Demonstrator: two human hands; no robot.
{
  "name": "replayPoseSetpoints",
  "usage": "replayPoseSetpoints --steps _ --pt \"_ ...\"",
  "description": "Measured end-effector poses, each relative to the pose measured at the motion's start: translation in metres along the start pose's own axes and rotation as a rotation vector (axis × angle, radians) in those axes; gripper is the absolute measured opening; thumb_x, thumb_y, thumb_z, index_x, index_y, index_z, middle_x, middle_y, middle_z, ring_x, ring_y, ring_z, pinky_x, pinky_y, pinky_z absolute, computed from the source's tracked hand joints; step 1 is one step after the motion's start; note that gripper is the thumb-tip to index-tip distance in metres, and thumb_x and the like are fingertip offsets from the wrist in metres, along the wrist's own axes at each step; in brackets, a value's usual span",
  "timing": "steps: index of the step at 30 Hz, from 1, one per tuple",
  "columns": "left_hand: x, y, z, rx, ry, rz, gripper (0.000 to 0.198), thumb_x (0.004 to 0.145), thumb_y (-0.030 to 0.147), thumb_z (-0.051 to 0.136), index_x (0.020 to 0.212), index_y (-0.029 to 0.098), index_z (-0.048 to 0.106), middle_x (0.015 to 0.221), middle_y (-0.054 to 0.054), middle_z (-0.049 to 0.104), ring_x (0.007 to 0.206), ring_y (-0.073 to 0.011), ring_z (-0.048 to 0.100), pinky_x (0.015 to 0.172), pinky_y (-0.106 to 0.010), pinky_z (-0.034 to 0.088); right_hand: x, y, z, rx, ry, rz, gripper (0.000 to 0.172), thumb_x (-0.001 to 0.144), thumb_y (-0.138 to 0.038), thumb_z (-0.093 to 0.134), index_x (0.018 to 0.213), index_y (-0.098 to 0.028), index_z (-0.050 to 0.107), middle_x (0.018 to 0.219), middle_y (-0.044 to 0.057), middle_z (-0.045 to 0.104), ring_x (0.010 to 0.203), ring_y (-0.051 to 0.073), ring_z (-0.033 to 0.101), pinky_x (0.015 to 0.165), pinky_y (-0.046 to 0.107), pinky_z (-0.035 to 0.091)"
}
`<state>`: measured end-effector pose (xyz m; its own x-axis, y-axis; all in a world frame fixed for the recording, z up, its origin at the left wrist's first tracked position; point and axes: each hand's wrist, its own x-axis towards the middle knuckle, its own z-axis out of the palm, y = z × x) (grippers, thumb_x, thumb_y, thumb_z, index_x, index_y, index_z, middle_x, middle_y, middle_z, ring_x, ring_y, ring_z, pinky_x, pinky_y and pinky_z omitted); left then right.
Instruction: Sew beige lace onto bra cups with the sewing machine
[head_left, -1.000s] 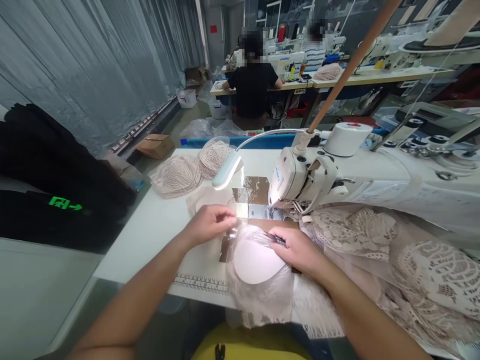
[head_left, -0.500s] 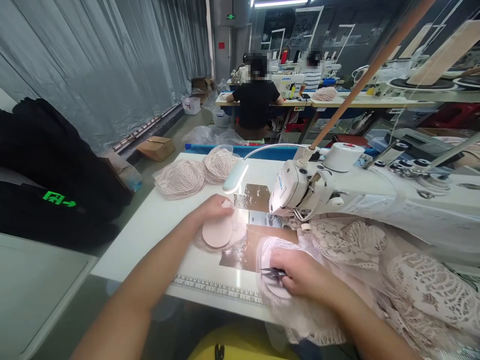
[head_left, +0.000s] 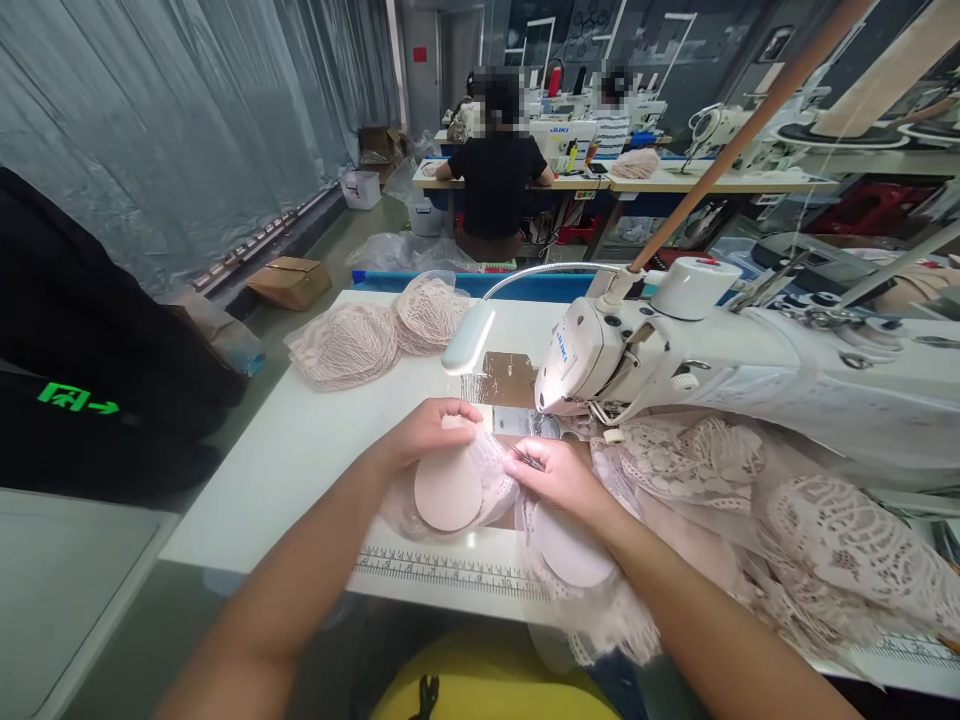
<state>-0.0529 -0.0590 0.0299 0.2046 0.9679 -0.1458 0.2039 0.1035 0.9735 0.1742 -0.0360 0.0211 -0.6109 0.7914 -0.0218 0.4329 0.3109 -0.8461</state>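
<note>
Pale pink lace [head_left: 495, 475] with a smooth rounded cup [head_left: 448, 492] is pinched in my left hand [head_left: 429, 432] near the white sewing machine [head_left: 585, 350]; my right hand [head_left: 559, 477] grips dark, slender snips [head_left: 528, 458].

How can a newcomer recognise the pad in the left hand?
On the white table, find the sewing machine. Left of it, the left hand grips this round pad. It looks pinkish-beige; the neighbouring pad below the right hand looks paler.

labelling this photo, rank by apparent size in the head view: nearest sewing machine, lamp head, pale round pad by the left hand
1. Nearest sewing machine
2. Pale round pad by left hand
3. Lamp head
</note>
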Motion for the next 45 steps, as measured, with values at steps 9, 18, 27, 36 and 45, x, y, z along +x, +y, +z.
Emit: replayPoseSetpoints --steps 9,18,27,36,45 --pt "0.002 0.008 0.017 0.421 -0.113 0.21 0.043 0.071 0.038 0.072 0.108 0.018 0.066 0.105 -0.006 0.068 0.092 -0.0201 0.06 0.078 -0.027 0.045 -0.005 0.001 -0.002 0.117 -0.037 -0.036 0.022 0.088 -0.036 0.053 0.076 -0.018 0.06 0.072 0.0 0.058 0.068 0.015 0.053 0.063 0.028 0.042" --pt "0.009 0.001 0.023 0.041 -0.322 0.024 0.023 0.078 0.035 0.068 0.083 0.013 0.071 0.078 -0.004 0.07 0.075 -0.015 0.062 0.068 -0.023 0.044 -0.006 0.012 -0.013 0.228 -0.021 -0.039 0.03 0.091 -0.045 0.047 0.101 -0.02 0.058 0.08 0.003 0.063 0.071 0.016 0.057 0.064 0.029 0.045" --pt "0.009 -0.001 0.026 -0.018 -0.303 -0.036 0.023 0.076 0.035 0.071 0.081 0.012 0.073 0.074 -0.003 0.069 0.071 -0.0135 0.061 0.065 -0.022 0.043 -0.008 0.004 -0.022 0.169 -0.093 -0.026 0.025 0.083 -0.037 0.058 0.097 -0.018 0.064 0.076 0.002 0.058 0.068 0.015 0.054 0.062 0.028 0.045" --pt "0.01 -0.001 0.028 -0.006 -0.311 -0.067 0.023 0.073 0.035 0.073 0.077 0.013 0.072 0.071 -0.002 0.068 0.068 -0.0119 0.058 0.063 -0.021 0.041 -0.007 0.0 -0.013 0.168 -0.075 -0.048 0.019 0.082 -0.033 0.061 0.09 -0.016 0.067 0.084 0.005 0.066 0.076 0.017 0.06 0.068 0.031 0.047" --pt "0.01 -0.001 0.029 -0.013 -0.316 -0.057 0.026 0.073 0.038 0.073 0.076 0.013 0.072 0.073 -0.004 0.068 0.071 -0.0139 0.06 0.065 -0.023 0.043 -0.006 0.004 -0.01 0.209 0.017 -0.008 0.019 0.084 -0.035 0.057 0.085 -0.018 0.064 0.081 0.005 0.066 0.074 0.017 0.06 0.067 0.03 0.047"
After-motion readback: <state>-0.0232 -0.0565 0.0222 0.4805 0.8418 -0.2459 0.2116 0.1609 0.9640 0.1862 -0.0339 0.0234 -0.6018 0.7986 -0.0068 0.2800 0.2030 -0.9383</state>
